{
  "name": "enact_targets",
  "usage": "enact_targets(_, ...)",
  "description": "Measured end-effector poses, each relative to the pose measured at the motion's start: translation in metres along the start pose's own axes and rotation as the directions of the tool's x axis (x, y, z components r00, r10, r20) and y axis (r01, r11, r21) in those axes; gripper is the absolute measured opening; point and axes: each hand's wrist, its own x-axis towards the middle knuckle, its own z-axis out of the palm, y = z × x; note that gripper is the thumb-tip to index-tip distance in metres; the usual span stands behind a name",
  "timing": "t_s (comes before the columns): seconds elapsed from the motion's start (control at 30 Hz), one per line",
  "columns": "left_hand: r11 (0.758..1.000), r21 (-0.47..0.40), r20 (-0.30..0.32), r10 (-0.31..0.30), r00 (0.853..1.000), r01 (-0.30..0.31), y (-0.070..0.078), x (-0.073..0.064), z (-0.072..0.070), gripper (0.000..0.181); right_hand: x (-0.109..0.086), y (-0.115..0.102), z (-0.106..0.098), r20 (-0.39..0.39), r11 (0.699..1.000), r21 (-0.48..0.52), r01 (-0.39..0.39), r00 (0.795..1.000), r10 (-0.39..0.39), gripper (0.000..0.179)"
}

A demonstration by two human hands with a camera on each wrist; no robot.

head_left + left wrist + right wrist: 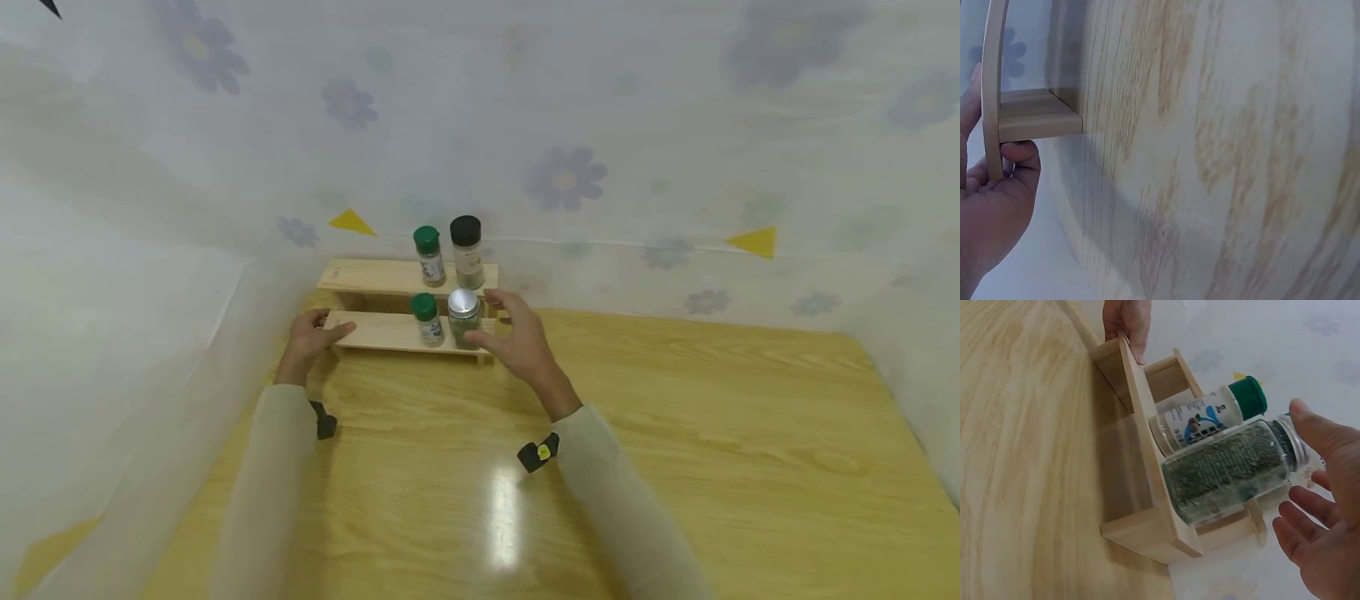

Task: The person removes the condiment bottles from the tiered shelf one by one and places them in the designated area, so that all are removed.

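Observation:
A two-tier wooden rack [378,331] stands against the wall, with my left hand [307,340] gripping the left end of its lower board. In the left wrist view, the fingers of that hand [1000,200] curl under the board's end. On the lower tier stand a green-capped spice bottle [428,322] and a glass jar of dried green herbs [1229,472] with a silver lid. My right hand [522,342] is beside this jar, thumb and fingers spread apart. In the right wrist view, a gap shows between the palm and the jar.
On the upper tier stand another green-capped bottle [431,260] and a taller black-capped bottle [468,257]. The wood-grain table [712,433] extends to the right. Flower-patterned sheeting [465,125] hangs behind and at both sides, with yellow triangles [753,242] on it.

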Motion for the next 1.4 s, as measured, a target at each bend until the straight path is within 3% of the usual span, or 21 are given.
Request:
enact_targets(0.17, 1.0, 0.004, -0.039, 0.012, 0.999, -0.012, -0.005, 0.001, 0.003, 0.088, 0.003, 0.008, 0.014, 0.005, 1.0, 0.01, -0.008, 1.0, 0.008, 0.074)
enact_targets(0.37, 0.997, -0.058, -0.101, 0.054, 0.993, -0.06, -0.009, 0.001, 0.008, 0.075, 0.007, 0.013, 0.022, -0.001, 1.0, -0.006, 0.012, 1.0, -0.012, 0.074)
enact_targets(0.53, 0.992, -0.109, -0.123, 0.045, 0.991, -0.058, -0.013, 0.001, 0.009, 0.071, 0.008, 0.017, 0.029, 0.012, 1.0, -0.002, 0.005, 1.0, -0.005, 0.072)
enact_targets(0.77, 0.984, -0.161, -0.151, 0.049, 0.987, -0.073, -0.014, -0.001, 0.013, 0.067, 0.009, 0.02, 0.033, 0.024, 0.997, 0.071, -0.039, 0.999, 0.038, 0.069)
enact_targets(1.0, 0.983, -0.165, -0.147, 0.052, 0.988, -0.077, -0.008, -0.003, 0.016, 0.064, 0.009, 0.025, 0.032, 0.023, 0.99, 0.076, -0.121, 0.993, 0.119, 0.063)
enact_targets(1.4, 0.986, -0.168, -0.117, -0.002, 0.993, -0.017, 0.0, -0.003, 0.013, 0.064, 0.011, 0.022, 0.03, 0.022, 0.992, 0.081, -0.096, 0.995, 0.095, 0.059)
